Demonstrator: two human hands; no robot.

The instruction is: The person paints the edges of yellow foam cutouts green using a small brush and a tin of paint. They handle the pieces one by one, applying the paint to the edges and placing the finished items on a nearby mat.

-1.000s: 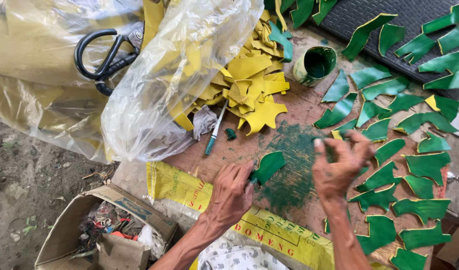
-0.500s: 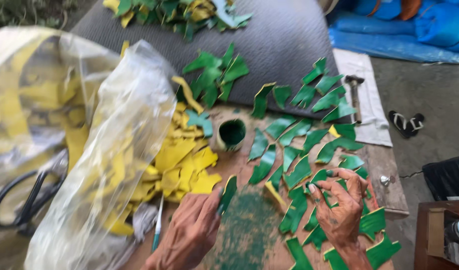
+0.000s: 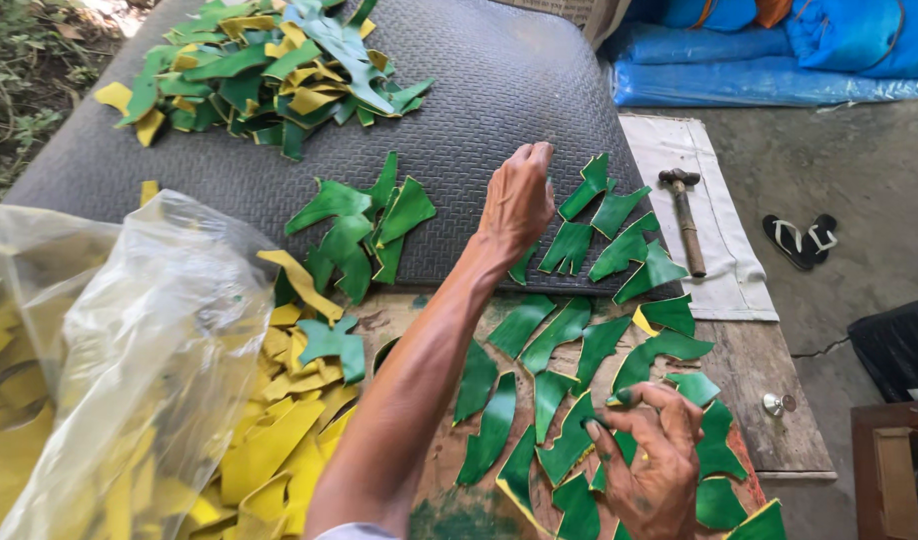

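Single head view, close, steeply down over worktable

Soft, even daylight fills the view, brightest on the concrete beyond the fingers. Sun burns out the top left corner. The plastic bag left of the arm shows pale glare. Shadows are faint. Focus is sharp around both hands; edges bend slightly, as with a wide lens.

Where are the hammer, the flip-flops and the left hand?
hammer [image 3: 686, 222], head view, middle of its wooden handle.
flip-flops [image 3: 801, 240], head view, strap of the pair on the concrete.
left hand [image 3: 517, 200], head view, back of the hand, over the grey mat.
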